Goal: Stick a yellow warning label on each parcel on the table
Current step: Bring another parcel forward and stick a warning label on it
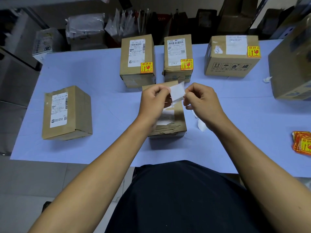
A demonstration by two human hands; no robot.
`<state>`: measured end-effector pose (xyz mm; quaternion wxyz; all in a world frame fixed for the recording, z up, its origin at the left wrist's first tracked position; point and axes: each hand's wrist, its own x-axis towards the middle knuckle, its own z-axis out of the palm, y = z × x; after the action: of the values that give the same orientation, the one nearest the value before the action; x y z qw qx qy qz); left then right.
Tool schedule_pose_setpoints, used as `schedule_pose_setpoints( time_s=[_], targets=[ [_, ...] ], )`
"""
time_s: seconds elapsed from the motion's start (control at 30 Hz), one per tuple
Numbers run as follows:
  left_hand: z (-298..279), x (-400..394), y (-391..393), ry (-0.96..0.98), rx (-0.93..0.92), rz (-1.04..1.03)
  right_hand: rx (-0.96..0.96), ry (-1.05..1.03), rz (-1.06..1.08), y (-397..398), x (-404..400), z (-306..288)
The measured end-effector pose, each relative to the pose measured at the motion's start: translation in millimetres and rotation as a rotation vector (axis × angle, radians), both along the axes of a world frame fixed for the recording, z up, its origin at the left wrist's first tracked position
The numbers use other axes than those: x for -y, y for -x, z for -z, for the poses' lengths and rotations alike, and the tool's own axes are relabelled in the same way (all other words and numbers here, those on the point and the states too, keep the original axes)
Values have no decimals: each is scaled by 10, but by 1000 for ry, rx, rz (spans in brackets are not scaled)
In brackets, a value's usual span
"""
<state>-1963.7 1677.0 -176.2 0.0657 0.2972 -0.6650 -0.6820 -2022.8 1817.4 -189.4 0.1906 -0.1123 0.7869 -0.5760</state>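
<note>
While both hands pinch one label (177,93) above the middle parcel (170,121), left hand (154,101) and right hand (201,102) should peel its backing slowly, touching only the edges, then press it flat onto bare cardboard.

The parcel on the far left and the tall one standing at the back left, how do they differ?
The far-left parcel carries no yellow warning label; the back-left parcel has one at its near right corner. The far-left one sits alone near the table's front; the back-left one stands in the rear row. Both are brown cartons with white shipping labels.
</note>
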Motion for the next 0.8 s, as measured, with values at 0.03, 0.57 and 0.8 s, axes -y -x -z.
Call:
schedule_pose_setpoints(
  time_s=[0.03, 0.57, 0.8],
  targets=[
    [-2, 9, 0, -61, 30, -51, 33, 4, 25, 11, -35, 44],
    [172, 146, -49, -30, 147, -136, 371, -340, 221, 6, -722, 994],
    [201, 153, -60, 47, 180, -92, 268, -498, 212, 26, -672, 992]
  ],
)
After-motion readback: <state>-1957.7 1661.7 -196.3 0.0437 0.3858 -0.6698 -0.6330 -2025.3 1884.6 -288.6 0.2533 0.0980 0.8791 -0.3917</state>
